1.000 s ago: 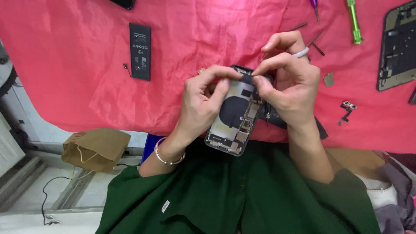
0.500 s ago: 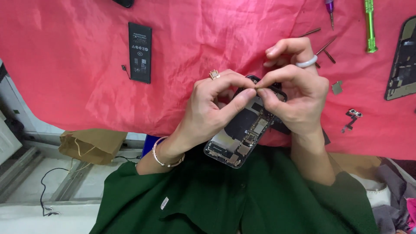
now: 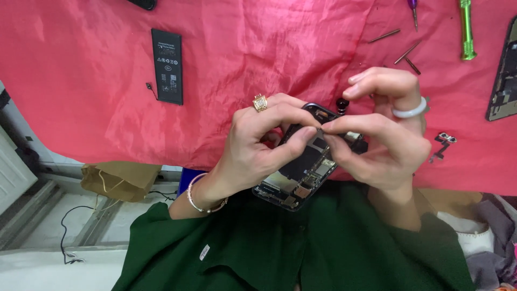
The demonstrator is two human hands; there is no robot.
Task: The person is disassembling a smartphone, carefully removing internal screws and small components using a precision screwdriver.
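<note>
Head view: my left hand (image 3: pixel 264 143) and right hand (image 3: pixel 379 137) both grip the opened phone (image 3: pixel 301 172) above the red cloth (image 3: pixel 242 64). My fingers hide its upper half. Left of phone: battery (image 3: pixel 167 66). Right: green screwdriver (image 3: pixel 466 29), small flex part (image 3: pixel 442 144).

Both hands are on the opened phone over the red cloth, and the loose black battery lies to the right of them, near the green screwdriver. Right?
Not quite. In the head view the battery lies left of the hands, far from the green screwdriver. Left hand and right hand do hold the opened phone over the red cloth.
</note>
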